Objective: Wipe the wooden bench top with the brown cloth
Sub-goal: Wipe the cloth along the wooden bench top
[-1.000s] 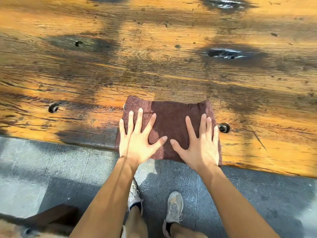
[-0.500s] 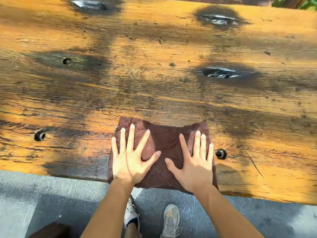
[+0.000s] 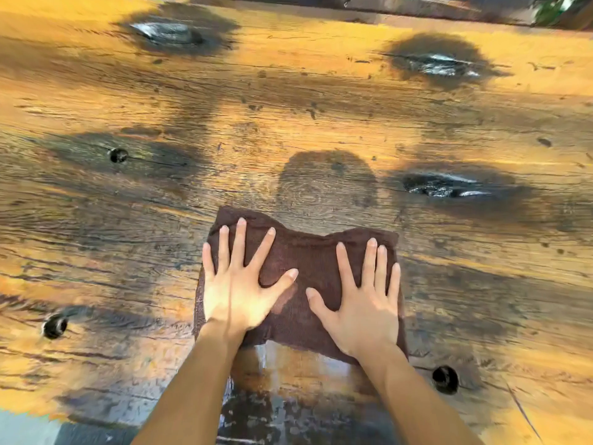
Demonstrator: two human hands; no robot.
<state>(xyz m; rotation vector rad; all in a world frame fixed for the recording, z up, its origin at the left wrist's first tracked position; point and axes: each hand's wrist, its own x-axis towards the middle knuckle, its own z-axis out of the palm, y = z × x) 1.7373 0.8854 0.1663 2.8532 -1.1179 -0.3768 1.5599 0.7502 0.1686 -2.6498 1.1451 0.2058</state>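
Note:
A brown cloth (image 3: 308, 261) lies flat on the wooden bench top (image 3: 288, 107), well in from the near edge. My left hand (image 3: 237, 284) presses on the cloth's left half with fingers spread and straight. My right hand (image 3: 362, 303) presses on its right half in the same way. The far edge of the cloth is bunched a little between the two hands. A wet, shiny streak shows on the wood just behind the cloth, toward me.
Dark knots and hollows mark the wood at the far left (image 3: 167, 32), far right (image 3: 436, 64) and right of the cloth (image 3: 446, 186). Small round holes (image 3: 444, 377) sit near the front. Grey paving (image 3: 29, 428) shows at the bottom left corner.
Both hands have pushed the cloth away from me, from the bench's near edge toward its middle, leaving a wet streak. The view has followed, so the floor and shoes are gone from sight.

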